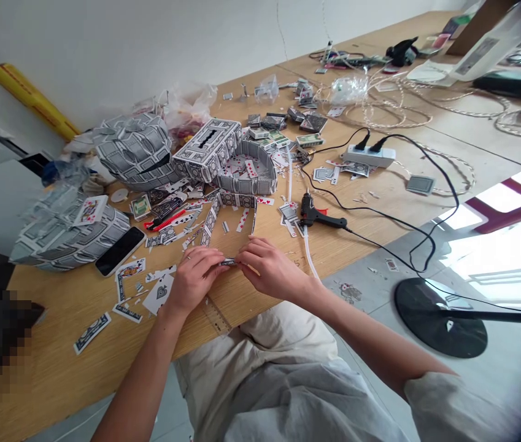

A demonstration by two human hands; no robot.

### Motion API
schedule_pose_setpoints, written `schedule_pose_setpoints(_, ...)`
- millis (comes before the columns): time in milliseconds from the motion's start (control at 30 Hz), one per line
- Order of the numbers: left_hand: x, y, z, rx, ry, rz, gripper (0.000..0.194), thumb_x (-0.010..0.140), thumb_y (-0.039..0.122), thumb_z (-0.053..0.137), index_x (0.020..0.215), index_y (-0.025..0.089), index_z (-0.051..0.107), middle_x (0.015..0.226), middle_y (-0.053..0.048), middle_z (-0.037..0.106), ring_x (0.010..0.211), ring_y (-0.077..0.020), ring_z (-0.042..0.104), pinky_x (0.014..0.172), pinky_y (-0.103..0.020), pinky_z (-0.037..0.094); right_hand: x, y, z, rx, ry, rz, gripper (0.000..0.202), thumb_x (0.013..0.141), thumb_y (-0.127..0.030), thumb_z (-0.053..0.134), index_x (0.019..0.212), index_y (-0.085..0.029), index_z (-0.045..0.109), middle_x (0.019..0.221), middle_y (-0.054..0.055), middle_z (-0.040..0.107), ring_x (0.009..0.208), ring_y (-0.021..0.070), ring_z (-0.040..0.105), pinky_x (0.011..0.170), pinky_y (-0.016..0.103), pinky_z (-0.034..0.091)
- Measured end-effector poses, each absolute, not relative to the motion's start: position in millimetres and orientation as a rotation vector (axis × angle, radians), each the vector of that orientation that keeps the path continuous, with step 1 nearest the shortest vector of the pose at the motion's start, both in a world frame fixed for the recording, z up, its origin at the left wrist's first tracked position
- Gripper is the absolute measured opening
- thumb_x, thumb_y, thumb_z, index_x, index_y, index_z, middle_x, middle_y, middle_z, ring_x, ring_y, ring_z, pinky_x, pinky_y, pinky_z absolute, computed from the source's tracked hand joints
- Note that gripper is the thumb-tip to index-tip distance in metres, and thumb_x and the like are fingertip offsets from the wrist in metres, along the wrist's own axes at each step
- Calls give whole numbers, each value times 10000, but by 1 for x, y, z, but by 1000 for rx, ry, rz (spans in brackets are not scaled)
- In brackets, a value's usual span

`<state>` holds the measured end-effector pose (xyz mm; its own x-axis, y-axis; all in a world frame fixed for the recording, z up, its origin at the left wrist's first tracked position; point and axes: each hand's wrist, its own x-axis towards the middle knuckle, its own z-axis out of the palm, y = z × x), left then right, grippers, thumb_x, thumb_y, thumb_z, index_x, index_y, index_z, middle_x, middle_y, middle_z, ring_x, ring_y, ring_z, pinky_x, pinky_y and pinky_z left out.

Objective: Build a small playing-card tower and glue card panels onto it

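Note:
Between my two hands, at the table's near edge, is a narrow strip of playing card (227, 262). My left hand (196, 273) pinches its left end, and my right hand (262, 264) pinches the right end. Just beyond them stands a low card frame (212, 218), its walls upright on the wood; my fingers hide its near side. Cut card pieces (243, 220) lie inside it. Left of my left hand are an ace of spades card (159, 294) and a loose card strip (92, 333). A clear ruler (218, 316) lies under my hands at the edge.
A black glue gun (318, 213) with its cord lies to the right, near a white power strip (368, 156). Woven card baskets (135, 150), a card box (207, 147) and a phone (120, 252) are at the left. A red-handled cutter (165, 218) lies among scraps.

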<state>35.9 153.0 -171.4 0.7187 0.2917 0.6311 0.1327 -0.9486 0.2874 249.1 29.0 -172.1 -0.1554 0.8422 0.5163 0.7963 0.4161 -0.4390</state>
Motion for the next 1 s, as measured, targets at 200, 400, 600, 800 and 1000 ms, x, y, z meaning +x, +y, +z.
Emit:
schedule_pose_setpoints(200,35,152,-176,2691,300,1080,115,1014,221,765,1118,268,760,1081,-24,840,1025,-207,792,1014,-422,613,240,31,-174,-1477,-1967,29,217,1144,-230,530,1033,-215,716,928,75,767,898,245,699,1143,481,490)
schedule_pose_setpoints(400,35,151,-179,2704,354,992,97,1039,219,726,1131,250,730,1066,-29,816,1040,-211,759,1049,-433,574,233,32,-173,-1522,-1955,34,249,1150,-217,495,986,-222,683,932,75,770,906,249,703,1197,484,437)
schedule_pose_setpoints(600,36,149,-176,2678,402,883,89,1089,292,652,1133,247,716,1072,-39,810,1055,-221,743,1041,-427,542,229,32,-175,-1541,-1943,22,205,1102,-125,493,990,-225,632,880,62,750,862,251,684,1197,485,448)
schedule_pose_setpoints(800,38,147,-175,2650,395,891,108,1099,309,632,1117,241,713,1068,-47,805,1075,-230,729,1030,-425,523,231,32,-176,-1481,-1906,62,194,1105,-137,498,984,-244,605,844,34,749,794,235,701,1204,509,463)
schedule_pose_setpoints(1000,39,148,-177,2676,342,959,133,1098,294,630,1111,225,743,1067,-44,810,1062,-218,722,1002,-405,517,234,33,-179,-1398,-1854,106,127,1079,-125,567,1096,-247,599,956,40,793,843,234,754,1191,545,503)
